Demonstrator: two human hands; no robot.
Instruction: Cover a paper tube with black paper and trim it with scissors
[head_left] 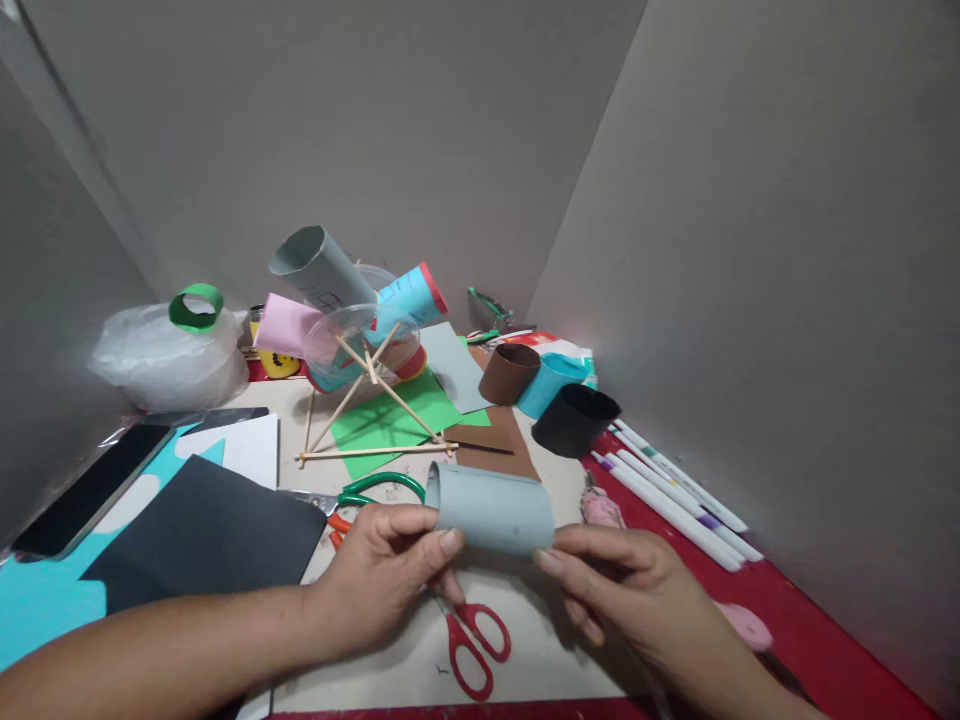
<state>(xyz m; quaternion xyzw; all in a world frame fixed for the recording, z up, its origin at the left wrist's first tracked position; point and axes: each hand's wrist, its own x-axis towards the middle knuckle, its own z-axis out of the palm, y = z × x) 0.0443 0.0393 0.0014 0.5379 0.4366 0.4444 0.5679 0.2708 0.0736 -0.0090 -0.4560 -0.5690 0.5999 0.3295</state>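
A grey paper tube (491, 508) lies sideways between my hands, just above the table's middle. My left hand (386, 560) pinches its left end between thumb and fingers. At the right end, the thumb and fingers of my right hand (622, 585) grip the lower edge. Behind the tube stands a wooden-stick frame (375, 455) with clear plastic discs (397, 340). Attached around the discs are a larger grey tube (322, 265), a pink one (289, 325) and a blue one with a red rim (412, 298). Red-handled scissors (472, 650) lie below the held tube.
Green-handled scissors (382, 488) lie left of centre. Brown (508, 375), blue (551, 385) and black (574, 420) paper rings stand back right, near markers (675, 500). A phone (94, 490), black paper (210, 530) and a plastic bag (172, 360) with a green ring (196, 308) occupy the left.
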